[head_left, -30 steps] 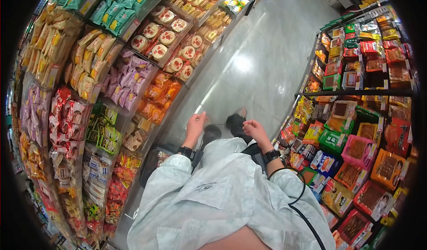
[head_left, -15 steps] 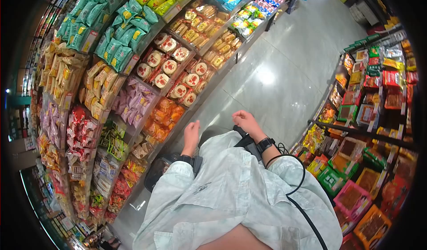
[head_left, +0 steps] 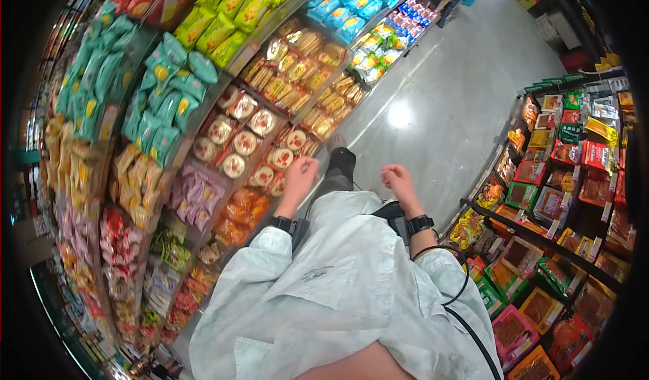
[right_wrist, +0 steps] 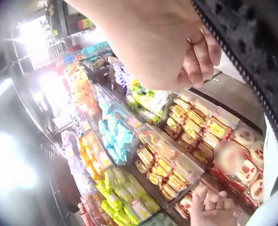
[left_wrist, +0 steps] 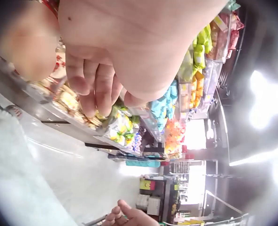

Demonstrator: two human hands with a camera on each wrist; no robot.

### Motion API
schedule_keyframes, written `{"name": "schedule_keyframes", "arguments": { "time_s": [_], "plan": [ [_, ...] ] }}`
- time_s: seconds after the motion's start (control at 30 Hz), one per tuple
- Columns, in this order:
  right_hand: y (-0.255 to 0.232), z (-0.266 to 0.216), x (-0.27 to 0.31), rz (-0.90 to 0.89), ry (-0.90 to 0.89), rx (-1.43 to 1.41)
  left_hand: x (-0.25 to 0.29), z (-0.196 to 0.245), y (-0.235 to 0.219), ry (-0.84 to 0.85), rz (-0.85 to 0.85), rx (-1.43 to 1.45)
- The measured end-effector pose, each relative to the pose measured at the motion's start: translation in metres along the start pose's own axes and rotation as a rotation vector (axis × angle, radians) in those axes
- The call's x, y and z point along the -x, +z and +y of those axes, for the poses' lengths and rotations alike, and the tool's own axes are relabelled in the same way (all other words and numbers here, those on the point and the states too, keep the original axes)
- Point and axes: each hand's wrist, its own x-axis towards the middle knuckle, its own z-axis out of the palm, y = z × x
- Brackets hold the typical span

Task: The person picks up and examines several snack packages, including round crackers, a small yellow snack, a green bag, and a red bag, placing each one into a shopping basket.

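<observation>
No lettering is legible. Dark print on the pale shirt, price labels at left, and characters on a green packet at far right are too small or blurred.

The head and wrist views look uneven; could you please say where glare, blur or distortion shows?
Head view: strong fisheye curving with black corners, and a bright glare spot on the floor; left wrist view: blown-out ceiling lights at right, a blurred patch at upper left; right wrist view: washed-out glare at left, a round blurred patch among the red-and-white packets.
</observation>
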Motion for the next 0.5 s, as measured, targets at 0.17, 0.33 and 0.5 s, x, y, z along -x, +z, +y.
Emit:
{"name": "schedule_keyframes", "arguments": {
  "time_s": [0.17,0.33,0.5],
  "plan": [
    [-0.022,-0.040,-0.025,0.263,0.030,-0.086,-0.116,0.069,0.002,0.228,0.049,-0.124],
    [-0.007,-0.073,-0.047,0.264,0.071,-0.067,-0.197,0.102,-0.015,0.200,-0.003,-0.588],
    [-0.010,-0.095,-0.067,0.299,0.053,-0.101,-0.222,0.107,-0.021,0.136,-0.230,-0.906]
  ]
}}
